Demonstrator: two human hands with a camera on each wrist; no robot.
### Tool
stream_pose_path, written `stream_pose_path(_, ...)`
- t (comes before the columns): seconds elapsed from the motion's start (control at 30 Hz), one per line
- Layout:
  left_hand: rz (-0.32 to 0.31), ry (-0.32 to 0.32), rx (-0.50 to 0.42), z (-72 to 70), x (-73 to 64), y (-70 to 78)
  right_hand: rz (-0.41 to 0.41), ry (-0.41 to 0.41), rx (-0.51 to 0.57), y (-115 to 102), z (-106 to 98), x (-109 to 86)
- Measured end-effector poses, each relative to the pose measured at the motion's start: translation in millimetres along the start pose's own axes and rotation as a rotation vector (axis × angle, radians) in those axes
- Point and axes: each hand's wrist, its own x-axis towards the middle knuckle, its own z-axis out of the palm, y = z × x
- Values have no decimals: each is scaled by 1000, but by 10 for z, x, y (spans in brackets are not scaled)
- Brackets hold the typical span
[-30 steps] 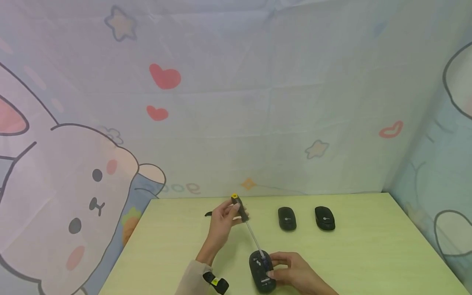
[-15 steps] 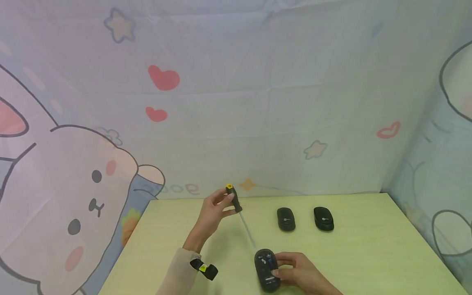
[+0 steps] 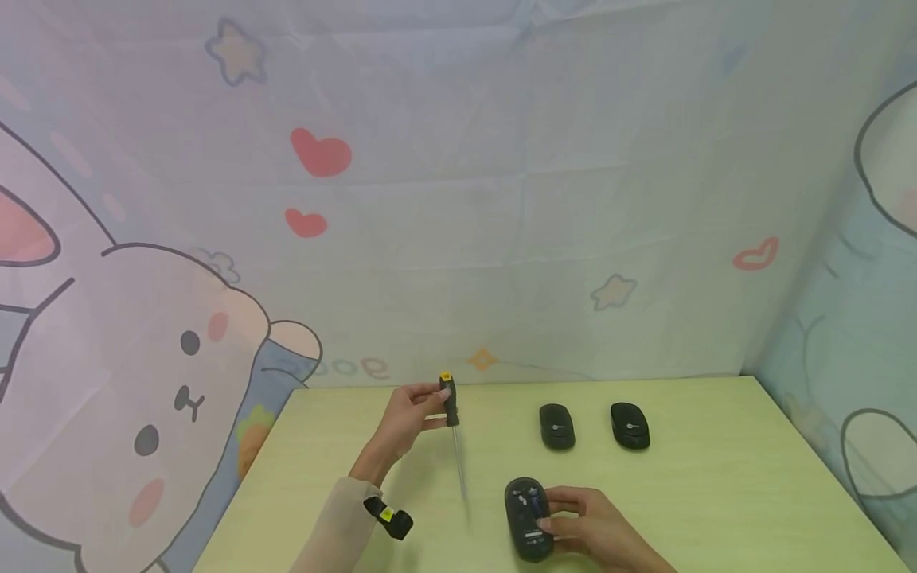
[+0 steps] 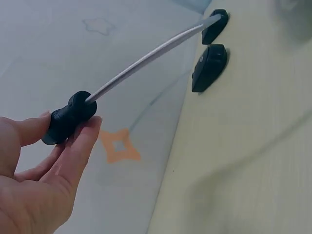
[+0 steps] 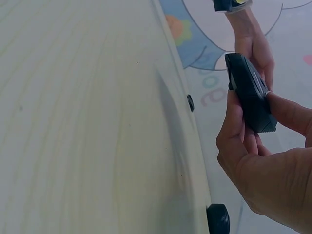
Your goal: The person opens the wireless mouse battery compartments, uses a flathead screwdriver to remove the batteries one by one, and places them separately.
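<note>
With the mouse (image 3: 524, 509) serving as dial centre in the head view, the right hand (image 3: 591, 529) is grasping it from three o'clock, thumb pressing on one face and fingers bracing the opposite side. The right wrist view is showing the mouse raised off the table (image 3: 716, 469). Its labelled underside is facing the head camera. The left hand (image 3: 403, 418), at ten o'clock, is pinching the dark handle of the screwdriver (image 3: 452, 415) between thumb and fingers. The screwdriver is hanging with its yellow-capped end uppermost, its shaft pointing between five and six o'clock and its tip standing apart from the mouse. A pale sleeve (image 3: 337, 521) is covering the left forearm; a black wrist device (image 3: 390, 519) with a yellow label is sitting at nine o'clock. The second mouse (image 3: 557, 426) is lying on the table between twelve and one o'clock, the third mouse (image 3: 630, 426) between one and two, the pair resting near each other without touching. A printed backdrop (image 3: 444, 278) is rising behind the table's far edge.
</note>
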Motion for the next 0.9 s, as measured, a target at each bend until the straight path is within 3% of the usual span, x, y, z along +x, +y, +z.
stream_pose_path(0.23,-31,18,60,-39,80,-115,-13,7,7,-23,0,-16)
stream_pose_path(0.6,-133,-4,114,-100,216,-372,-20,-8,29,-32,25,-29)
stream_pose_path(0.9,-177,-29,154,-132,309,-496,1,5,24,-28,29,-24)
